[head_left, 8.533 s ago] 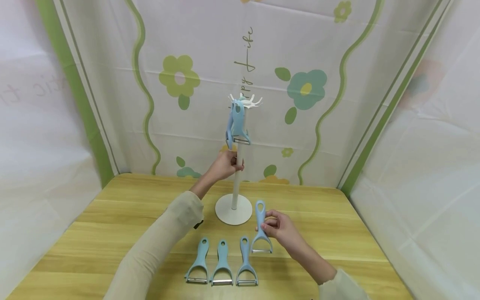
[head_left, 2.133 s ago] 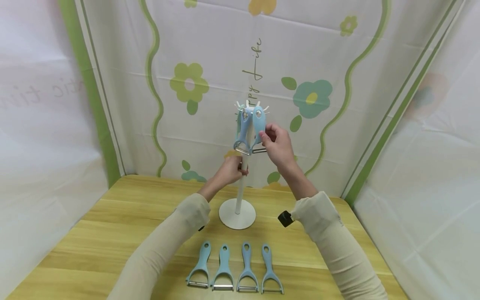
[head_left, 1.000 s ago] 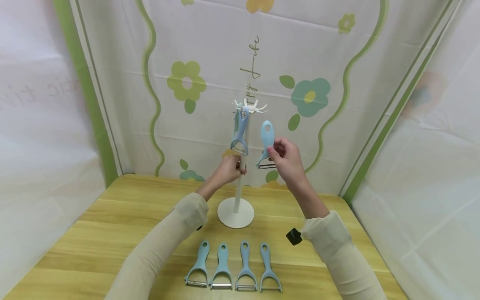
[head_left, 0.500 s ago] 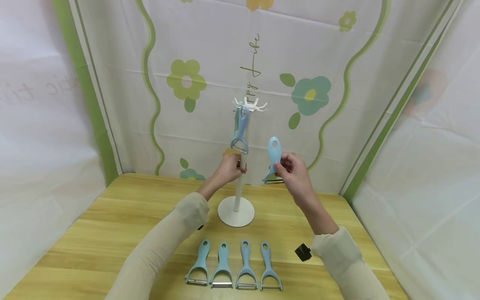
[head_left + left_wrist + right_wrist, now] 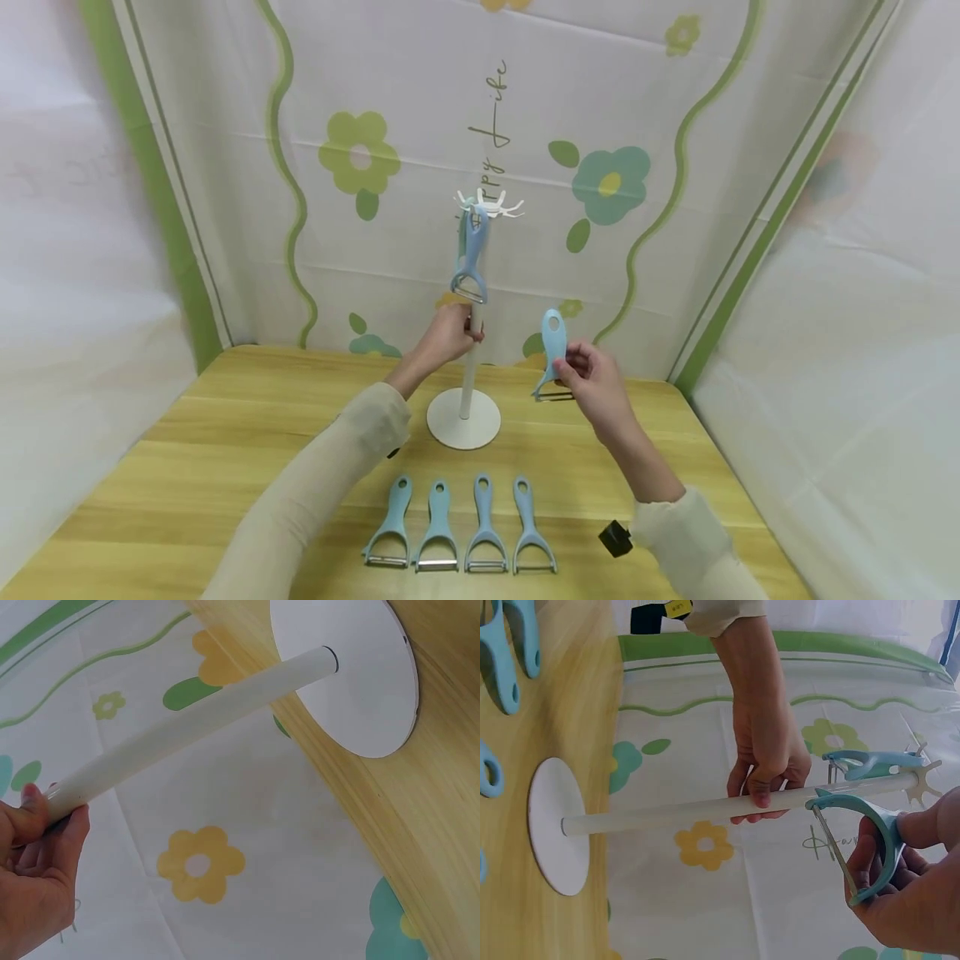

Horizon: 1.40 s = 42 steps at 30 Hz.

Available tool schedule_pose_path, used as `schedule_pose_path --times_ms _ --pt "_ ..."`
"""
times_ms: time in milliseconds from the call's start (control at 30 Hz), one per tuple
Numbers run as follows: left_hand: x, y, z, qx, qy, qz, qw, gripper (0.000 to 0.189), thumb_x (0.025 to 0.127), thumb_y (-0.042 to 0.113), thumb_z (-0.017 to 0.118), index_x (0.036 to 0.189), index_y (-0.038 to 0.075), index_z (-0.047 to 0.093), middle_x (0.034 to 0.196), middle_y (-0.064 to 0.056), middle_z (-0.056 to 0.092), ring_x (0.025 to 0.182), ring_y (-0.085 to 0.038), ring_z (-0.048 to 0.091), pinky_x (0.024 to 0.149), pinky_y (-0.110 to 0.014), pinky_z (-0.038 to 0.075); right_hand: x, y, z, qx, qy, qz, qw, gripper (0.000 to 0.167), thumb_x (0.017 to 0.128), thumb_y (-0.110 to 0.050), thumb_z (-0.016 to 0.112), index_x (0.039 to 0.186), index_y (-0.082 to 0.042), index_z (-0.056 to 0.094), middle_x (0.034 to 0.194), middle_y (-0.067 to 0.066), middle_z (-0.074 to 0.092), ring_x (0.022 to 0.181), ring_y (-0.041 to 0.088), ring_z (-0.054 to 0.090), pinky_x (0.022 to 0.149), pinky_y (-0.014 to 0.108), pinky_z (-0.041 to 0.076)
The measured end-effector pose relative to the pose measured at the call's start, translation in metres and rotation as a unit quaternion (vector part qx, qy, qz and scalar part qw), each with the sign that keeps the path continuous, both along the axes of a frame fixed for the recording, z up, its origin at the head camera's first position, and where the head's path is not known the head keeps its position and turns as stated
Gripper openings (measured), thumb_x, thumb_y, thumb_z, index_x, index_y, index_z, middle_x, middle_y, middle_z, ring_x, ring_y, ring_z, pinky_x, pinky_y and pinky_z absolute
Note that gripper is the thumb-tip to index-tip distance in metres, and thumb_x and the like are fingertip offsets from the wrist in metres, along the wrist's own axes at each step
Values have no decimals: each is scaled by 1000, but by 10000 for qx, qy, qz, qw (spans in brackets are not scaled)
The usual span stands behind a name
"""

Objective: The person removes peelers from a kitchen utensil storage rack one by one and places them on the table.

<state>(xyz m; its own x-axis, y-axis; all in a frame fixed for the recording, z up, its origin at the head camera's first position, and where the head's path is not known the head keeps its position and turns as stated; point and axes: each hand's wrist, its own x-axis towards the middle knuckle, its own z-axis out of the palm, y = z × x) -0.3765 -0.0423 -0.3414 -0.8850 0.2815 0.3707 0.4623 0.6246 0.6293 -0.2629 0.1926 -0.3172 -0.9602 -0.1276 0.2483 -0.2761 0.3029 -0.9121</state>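
A white stand with a round base and upright pole rises from the table, topped by a ring of hooks. My left hand grips the pole below the hanging peelers. From the hooks hang a blue peeler and, partly hidden behind it, a teal peeler. To the right of the stand, my right hand pinches a light-blue peeler upright, handle hole up and blade down. In the right wrist view, thumb and fingers hold that peeler by its forked part.
Several peelers lie in a row near the table's front: two teal ones, and another teal peeler, then a blue peeler and another blue peeler. A flowered curtain stands behind the wooden table.
Earlier my right hand held a blue peeler, which now lies at the row's right end. Since then the light-blue peeler has come off its hook and moved down and right. My left hand stays on the pole.
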Motion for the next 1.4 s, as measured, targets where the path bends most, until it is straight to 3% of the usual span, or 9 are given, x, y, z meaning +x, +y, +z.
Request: schedule_pose_path --times_ms 233,733,1400 --pt "0 -3 1 -133 -10 -94 9999 3 90 -2 68 91 0 65 90 -13 73 87 -23 74 75 -32 61 8 10 -20 105 -374 -156 9991 21 101 -1 53 118 11 56 106 22 66 87 9 65 78 20 57" --pt "1 0 2 -77 -56 -87 9999 4 89 -2 69 90 0 66 90 -13 73 86 -22 74 73 -31 61 28 24 -58 348 -790 -411 9954 23 96 -5 64 115 7 62 98 15 75 85 7 69 81 16 53" --pt "-1 -2 2 -128 20 -54 9999 5 89 -2 68 90 0 65 88 -12 72 84 -20 73 71 -30 60 43 39 -87 484 -1296 -385 9896 24 93 -5 68 114 5 61 94 13 76 84 15 72 77 21 54"
